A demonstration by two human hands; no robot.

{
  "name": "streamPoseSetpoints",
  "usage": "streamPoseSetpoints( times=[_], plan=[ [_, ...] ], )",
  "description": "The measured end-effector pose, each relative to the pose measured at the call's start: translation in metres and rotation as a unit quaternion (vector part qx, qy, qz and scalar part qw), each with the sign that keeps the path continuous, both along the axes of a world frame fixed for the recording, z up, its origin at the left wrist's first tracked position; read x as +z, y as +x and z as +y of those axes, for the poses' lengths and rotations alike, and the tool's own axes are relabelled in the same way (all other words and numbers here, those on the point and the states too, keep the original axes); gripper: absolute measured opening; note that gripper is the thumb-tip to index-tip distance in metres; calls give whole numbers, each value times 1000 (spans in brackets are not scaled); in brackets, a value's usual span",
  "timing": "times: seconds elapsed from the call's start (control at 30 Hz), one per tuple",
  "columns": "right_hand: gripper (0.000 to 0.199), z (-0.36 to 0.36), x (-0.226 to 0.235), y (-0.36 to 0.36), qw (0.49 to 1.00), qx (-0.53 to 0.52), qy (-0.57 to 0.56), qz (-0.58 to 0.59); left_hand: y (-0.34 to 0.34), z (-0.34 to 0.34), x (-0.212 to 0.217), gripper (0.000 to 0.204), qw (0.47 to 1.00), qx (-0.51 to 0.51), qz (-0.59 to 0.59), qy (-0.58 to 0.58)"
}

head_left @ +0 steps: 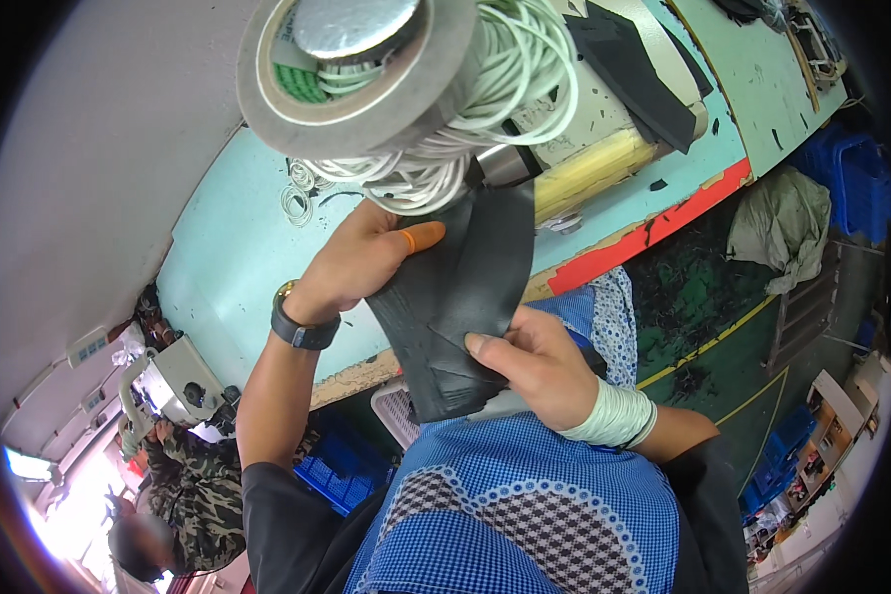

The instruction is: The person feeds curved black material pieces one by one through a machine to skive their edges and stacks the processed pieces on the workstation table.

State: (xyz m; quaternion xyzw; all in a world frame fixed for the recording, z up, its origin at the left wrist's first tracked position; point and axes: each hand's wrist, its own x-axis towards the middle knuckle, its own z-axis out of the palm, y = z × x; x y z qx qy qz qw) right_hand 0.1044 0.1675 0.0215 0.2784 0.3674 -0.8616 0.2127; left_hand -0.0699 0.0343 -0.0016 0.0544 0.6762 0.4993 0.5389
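Note:
A stack of flat black sheets (pixel 455 287), rubber-like with slanting edges, spans the space between my hands over the table's front edge. My left hand (pixel 371 252) is closed on its upper left edge, its thumb in an orange finger cover pressing on top; the other fingers are mostly hidden. My right hand (pixel 540 366) pinches the lower right edge, thumb above and fingers partly underneath. Thin white bands are wound round my right wrist. Just beyond the sheets hangs a thick bunch of white loops (pixel 525 69), gathered around a grey round flanged holder (pixel 366 134).
More black pieces (pixel 634 74) lie on the machine bed at the far right, beside a yellow-covered edge (pixel 594 183). Small white rings (pixel 297 203) rest on the pale green table (pixel 238 238). Blue crates (pixel 342 470) stand below. Another person (pixel 188 495) works at lower left.

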Motion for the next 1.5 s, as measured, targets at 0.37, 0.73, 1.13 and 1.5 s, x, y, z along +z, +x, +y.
streamPoseSetpoints(
  times=[0.37,0.73,1.13,1.5],
  plan=[
    [27,-17,11,-14,994,-18,-95,-50,-35,-17,-26,20,993,-84,75,-37],
    [28,-19,13,-9,993,-65,-85,-48,-33,-9,-28,23,985,-119,128,-6],
    [28,61,-23,-17,932,-128,323,106,11,22,3,25,961,-236,141,-19],
    [69,59,-19,-2,721,100,607,319,27,3,20,25,976,-123,180,2]
  ],
)
